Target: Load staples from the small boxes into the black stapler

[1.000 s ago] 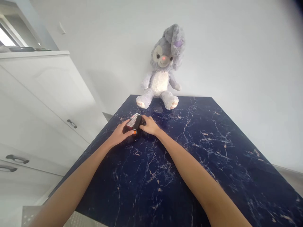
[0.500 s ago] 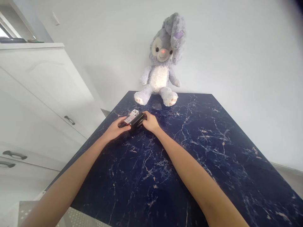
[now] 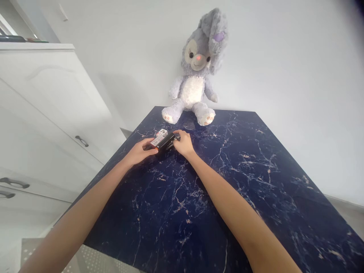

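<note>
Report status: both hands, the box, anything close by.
Left hand and right hand both grip the small black box, low at the marble table. Plush rabbit sits beyond, apart.

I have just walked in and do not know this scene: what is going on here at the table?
A person is handling a small black box with both bare hands. The left hand grips its near end and the right hand grips the far end, low at the surface of the dark blue marbled table. A grey plush rabbit sits at the far edge against the wall, apart from the hands. A white cabinet stands to the left.
</note>
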A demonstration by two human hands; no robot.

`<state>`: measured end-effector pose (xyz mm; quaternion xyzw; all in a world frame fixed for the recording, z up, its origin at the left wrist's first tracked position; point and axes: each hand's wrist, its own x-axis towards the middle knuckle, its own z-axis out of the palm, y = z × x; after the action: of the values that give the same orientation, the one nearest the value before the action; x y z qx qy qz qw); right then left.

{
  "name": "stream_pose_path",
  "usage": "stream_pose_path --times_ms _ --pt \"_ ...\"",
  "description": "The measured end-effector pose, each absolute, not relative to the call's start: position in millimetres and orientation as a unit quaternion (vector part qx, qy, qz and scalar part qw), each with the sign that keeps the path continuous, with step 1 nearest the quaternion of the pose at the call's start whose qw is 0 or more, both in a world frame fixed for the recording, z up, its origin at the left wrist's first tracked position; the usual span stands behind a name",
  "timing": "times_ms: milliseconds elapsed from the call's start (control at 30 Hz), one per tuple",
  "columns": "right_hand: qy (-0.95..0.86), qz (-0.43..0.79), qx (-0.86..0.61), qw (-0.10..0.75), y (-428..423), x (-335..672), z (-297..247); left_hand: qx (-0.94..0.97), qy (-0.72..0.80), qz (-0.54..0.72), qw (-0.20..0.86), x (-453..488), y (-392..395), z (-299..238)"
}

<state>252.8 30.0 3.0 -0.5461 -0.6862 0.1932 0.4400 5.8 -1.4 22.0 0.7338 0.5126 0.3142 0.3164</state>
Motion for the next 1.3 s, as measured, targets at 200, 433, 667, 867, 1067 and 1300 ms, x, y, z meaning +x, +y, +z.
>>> stream_pose_path --times_ms 200,433,667,867,1067,1300 --pt "-0.669 0.152 -0.599 0.414 27 251 2 0.731 0.55 0.307 0.262 9 -7 18" --pt "-0.719 -0.02 -0.595 0.358 15 251 -3 0.734 0.55 0.356 0.176 12 -12 12" --pt "-0.73 -0.058 -0.579 0.359 14 254 -2 0.65 0.545 0.494 0.193 12 -13 8" --pt "-0.709 -0.032 -0.586 0.391 16 252 -1 0.535 0.532 0.591 0.285 10 -3 3" --pt "-0.657 0.064 -0.607 0.443 27 261 -2 0.49 0.446 0.666 0.343 12 -10 13" --pt "-0.573 0.157 -0.618 0.515 32 269 -1 0.492 0.487 0.658 0.296 8 -1 0"
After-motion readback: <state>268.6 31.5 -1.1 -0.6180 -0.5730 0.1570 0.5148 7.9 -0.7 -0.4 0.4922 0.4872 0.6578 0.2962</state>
